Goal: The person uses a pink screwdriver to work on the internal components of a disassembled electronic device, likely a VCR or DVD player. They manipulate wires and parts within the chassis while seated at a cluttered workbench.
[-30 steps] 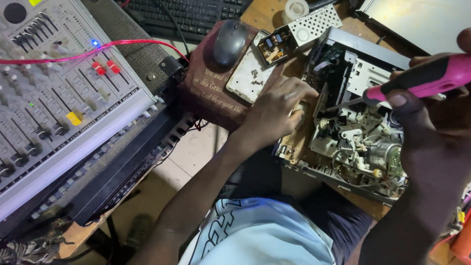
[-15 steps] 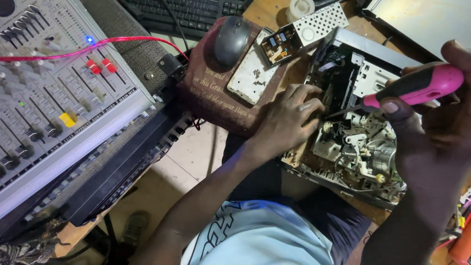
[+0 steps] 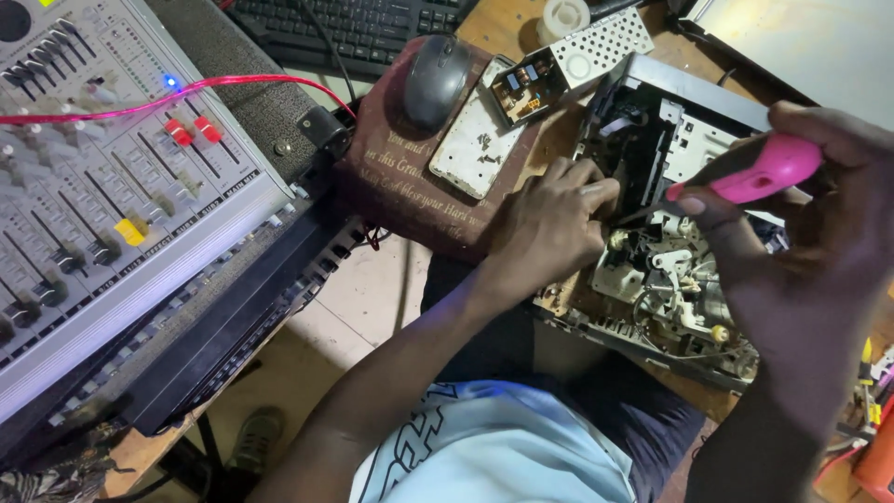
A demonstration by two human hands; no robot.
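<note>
While left hand presses fingers down on opened player chassis, centre right, right hand grips pink-handled screwdriver above it; audio mixer upper left, mouse top centre.

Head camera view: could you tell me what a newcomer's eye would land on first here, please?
The bright pink screwdriver in the right hand at the right stands out most, its tip aimed into the opened electronic unit, where the left hand rests on the mechanism. At the left, a grey audio mixer fills the frame, with a red cable lying across it. Between them sits a dark mouse on a maroon pad.
</note>
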